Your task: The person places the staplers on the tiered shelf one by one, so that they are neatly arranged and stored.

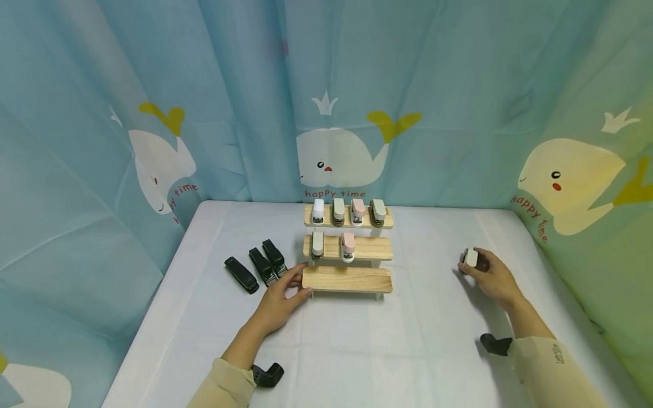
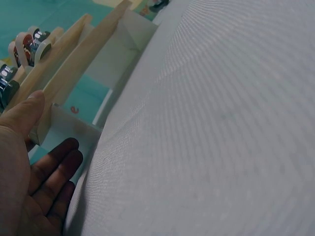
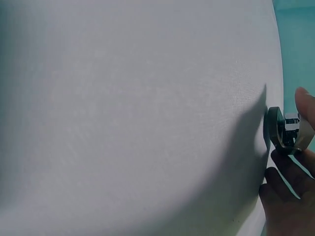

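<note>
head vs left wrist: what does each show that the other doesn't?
Only the head view shows the right hand gripping a white stapler, three black staplers lying left of the rack, the full row of four staplers on the top step, and the whale curtain.

Only the left wrist view shows the palm side of the left hand, and the white side panel under the rack's bottom step.

Both show the left hand resting open against the left end of the wooden stepped rack, some staplers on the rack, and the white tablecloth.

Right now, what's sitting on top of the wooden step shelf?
The wooden step shelf carries four small staplers on its top step and two on the middle; the bottom step is bare. Their undersides are hidden.
</note>
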A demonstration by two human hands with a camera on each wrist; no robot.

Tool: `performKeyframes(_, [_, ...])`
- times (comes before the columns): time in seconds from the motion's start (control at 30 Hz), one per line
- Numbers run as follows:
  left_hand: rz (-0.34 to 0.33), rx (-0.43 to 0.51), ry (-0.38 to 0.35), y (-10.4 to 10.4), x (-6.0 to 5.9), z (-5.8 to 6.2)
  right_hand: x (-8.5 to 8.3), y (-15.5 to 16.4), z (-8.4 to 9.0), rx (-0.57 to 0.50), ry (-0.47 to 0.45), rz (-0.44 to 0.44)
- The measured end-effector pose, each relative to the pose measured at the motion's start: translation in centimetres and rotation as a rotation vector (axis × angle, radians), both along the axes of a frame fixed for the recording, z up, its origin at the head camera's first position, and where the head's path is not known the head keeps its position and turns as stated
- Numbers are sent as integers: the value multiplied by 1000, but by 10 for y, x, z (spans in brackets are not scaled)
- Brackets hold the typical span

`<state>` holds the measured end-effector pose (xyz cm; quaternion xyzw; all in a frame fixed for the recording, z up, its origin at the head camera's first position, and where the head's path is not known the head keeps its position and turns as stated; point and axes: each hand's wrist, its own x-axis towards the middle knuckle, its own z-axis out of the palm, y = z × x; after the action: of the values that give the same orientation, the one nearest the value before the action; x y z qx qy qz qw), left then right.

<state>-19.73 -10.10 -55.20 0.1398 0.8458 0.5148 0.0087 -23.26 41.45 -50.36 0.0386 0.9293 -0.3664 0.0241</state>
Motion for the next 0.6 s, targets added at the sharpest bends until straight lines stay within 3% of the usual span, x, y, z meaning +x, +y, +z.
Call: performKeyframes(0.6, [-2, -3, -3, 0, 1, -1, 12, -9, 13, -14, -31, 21])
